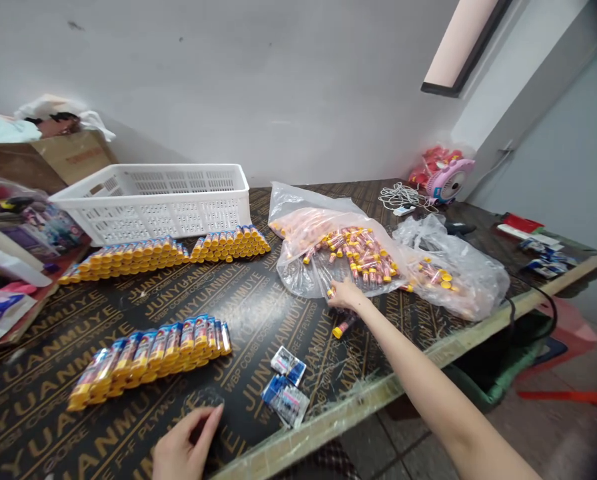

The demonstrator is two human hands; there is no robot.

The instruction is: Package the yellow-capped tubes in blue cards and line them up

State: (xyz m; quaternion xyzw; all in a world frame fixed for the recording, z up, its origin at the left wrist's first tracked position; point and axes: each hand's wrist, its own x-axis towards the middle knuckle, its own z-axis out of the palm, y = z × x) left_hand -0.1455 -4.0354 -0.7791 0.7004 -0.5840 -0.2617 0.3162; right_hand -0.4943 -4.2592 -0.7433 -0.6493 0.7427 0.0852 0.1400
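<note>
My left hand is at the front edge of the table, thumb and forefinger pinched together at what looks like a thin clear plastic film. My right hand reaches to the near rim of a large clear plastic bag, its fingers closed around a small yellow-capped tube, mostly hidden. Just below that hand lies a loose tube with a yellow cap. Many such tubes spill in the bag's mouth. Between my hands are blue-and-white sachets.
Stacked blue-and-yellow tubes lie at front left, with further stacks before a white plastic basket. On the right are a second clear bag, a white cable and a pink fan. A wooden strip edges the table.
</note>
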